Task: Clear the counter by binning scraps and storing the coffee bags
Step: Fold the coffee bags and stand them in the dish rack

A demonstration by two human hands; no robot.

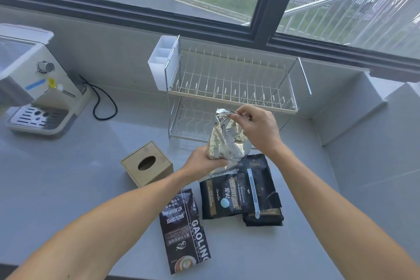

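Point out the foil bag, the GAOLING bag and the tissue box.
foil bag (226,141), head view, crumpled middle of the bag between both hands.
GAOLING bag (181,229), head view, centre of its printed front.
tissue box (146,162), head view, top face by the oval slot.

Both bare forearms reach forward from the bottom corners and converge near the middle. The left hand (204,161) sits lower, palm turned inward, fingers wrapped around the bottom of the crinkled silver foil bag (226,141). The right hand (256,129) is higher, wrist bent down, thumb and forefinger pinching the bag's top edge while the other fingers curl loosely.
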